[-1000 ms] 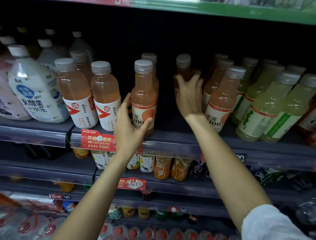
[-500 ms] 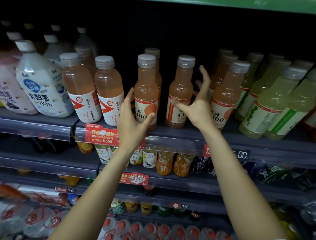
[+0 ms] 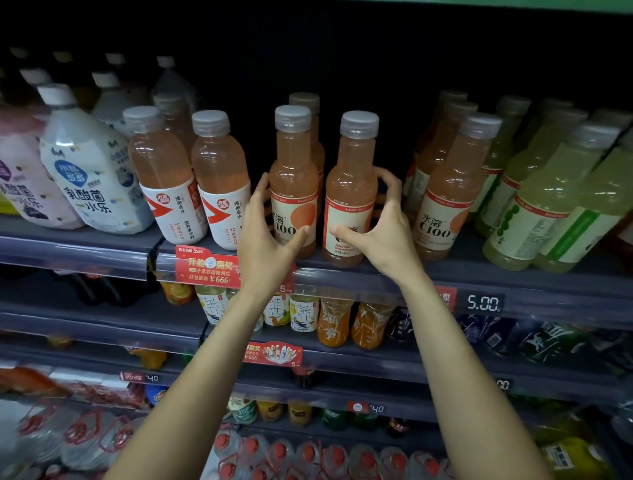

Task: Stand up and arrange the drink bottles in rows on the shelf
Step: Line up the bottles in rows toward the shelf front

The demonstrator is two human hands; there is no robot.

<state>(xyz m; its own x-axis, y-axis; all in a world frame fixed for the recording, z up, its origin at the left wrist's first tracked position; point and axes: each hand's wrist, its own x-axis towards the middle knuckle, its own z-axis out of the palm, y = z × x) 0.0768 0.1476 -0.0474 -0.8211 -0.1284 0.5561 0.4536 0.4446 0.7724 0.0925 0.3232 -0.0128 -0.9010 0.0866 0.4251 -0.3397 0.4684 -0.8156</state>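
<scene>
Pretty dim overall, the back of the shelf (image 3: 394, 274) is basically black. Light seems to hit from the front, so there are small glare streaks on the pink bottles (image 3: 294, 178) and the shiny shelf edge. Wide-angle lens bends everything near the sides, and the corners go soft and smeary.

A dim shop shelving unit (image 3: 513, 284) fills the view, its back wall (image 3: 342, 51) black toward 12 o'clock. A green strip (image 3: 513, 3) runs at 1 o'clock; lower shelves (image 3: 102, 322) descend toward 6.
</scene>
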